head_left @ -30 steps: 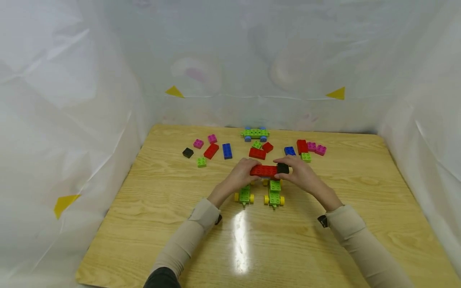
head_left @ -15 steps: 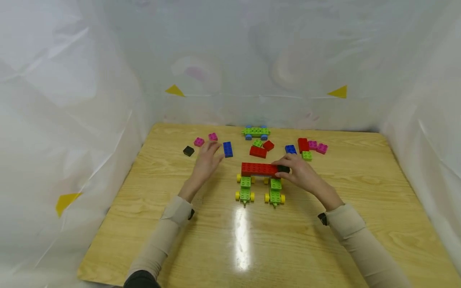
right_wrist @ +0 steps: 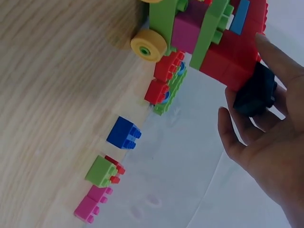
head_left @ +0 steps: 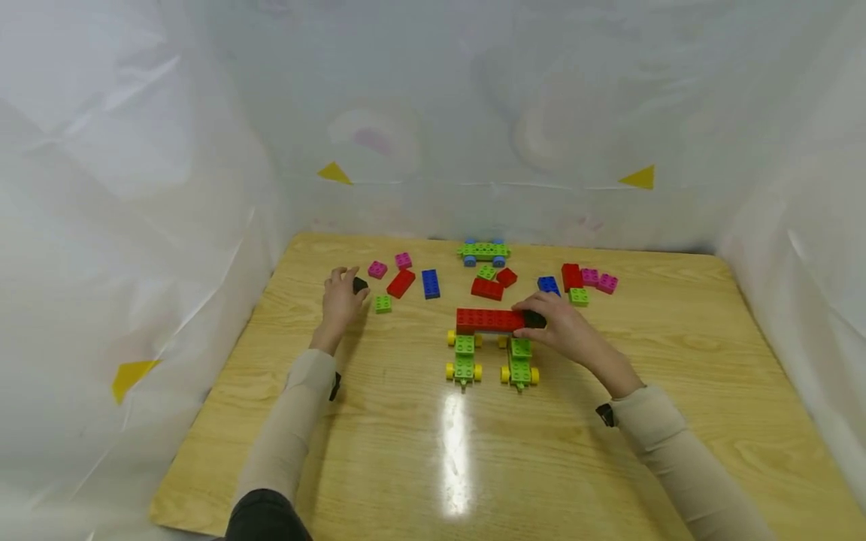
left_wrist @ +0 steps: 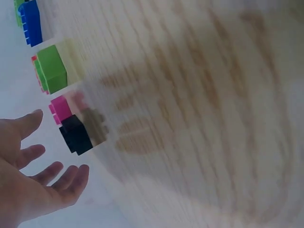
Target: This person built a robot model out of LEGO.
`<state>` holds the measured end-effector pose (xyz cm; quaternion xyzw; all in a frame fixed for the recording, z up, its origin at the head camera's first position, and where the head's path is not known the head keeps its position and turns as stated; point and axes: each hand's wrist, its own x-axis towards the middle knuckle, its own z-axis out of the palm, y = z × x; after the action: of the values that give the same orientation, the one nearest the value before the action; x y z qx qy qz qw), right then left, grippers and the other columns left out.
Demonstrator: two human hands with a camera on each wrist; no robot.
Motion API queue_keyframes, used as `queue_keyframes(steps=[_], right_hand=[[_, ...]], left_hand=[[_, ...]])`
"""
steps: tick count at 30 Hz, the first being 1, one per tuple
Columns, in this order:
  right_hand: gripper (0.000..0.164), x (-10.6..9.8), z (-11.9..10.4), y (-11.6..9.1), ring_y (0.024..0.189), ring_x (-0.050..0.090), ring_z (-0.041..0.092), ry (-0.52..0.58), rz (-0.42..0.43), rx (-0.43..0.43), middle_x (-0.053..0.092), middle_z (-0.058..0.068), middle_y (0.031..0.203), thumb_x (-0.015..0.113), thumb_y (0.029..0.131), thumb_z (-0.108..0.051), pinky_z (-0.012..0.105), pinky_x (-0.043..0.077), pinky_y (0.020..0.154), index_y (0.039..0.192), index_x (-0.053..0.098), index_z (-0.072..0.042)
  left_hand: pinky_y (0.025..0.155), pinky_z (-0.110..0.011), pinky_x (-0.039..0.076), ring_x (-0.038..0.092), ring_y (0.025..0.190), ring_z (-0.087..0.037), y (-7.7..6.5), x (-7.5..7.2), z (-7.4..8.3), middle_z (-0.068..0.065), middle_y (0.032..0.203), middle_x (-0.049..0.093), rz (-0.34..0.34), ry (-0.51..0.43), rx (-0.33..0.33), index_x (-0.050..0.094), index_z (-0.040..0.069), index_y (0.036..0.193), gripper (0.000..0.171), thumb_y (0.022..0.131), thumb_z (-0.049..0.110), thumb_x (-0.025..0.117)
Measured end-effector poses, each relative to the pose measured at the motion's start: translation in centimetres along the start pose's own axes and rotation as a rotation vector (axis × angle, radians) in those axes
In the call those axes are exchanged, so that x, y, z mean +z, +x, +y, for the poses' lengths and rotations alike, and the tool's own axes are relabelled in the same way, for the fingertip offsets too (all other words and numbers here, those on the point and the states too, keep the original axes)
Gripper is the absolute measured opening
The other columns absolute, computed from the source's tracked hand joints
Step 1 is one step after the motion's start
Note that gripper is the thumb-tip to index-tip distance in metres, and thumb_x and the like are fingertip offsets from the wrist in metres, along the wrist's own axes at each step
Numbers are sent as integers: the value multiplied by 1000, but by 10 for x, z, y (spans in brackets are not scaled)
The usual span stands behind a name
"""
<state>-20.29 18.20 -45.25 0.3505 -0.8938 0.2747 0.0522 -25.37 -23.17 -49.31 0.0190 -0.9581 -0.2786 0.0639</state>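
Note:
My left hand (head_left: 340, 306) is at the table's far left, fingers spread around a loose black brick (head_left: 361, 285). The left wrist view shows a gap between those fingertips and that black brick (left_wrist: 76, 135). Farther right, my right hand (head_left: 564, 330) holds another black brick (head_left: 535, 319) at the right end of a red brick beam (head_left: 489, 321). In the right wrist view, thumb and fingers curl around this black brick (right_wrist: 256, 92). The beam bridges two green wheeled bases with yellow wheels, a left base (head_left: 464, 362) and a right base (head_left: 520, 366).
Around the left hand lie a lime brick (head_left: 383, 303), a red brick (head_left: 401, 283) and two pink bricks (head_left: 377, 269). A blue brick (head_left: 431, 284) lies right of them. At the back stands a green base with blue wheels (head_left: 484, 252). Several more bricks lie at the right.
My left hand has let go of the red beam's left end and moved left across the table to the loose black brick. My right hand has stayed at the beam's right end.

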Motion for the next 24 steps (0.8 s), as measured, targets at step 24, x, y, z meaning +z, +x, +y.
queue_keyframes(steps=[24], right_hand=[[41, 16, -3, 8, 90, 61, 25, -117, 10, 32, 68, 9, 103, 83, 77, -22, 42, 52, 76, 111, 68, -5]], left_hand=[[98, -53, 42, 47, 118, -43, 6, 18, -12, -29, 123, 51, 40, -76, -3, 48, -6, 126, 37, 93, 3, 61]])
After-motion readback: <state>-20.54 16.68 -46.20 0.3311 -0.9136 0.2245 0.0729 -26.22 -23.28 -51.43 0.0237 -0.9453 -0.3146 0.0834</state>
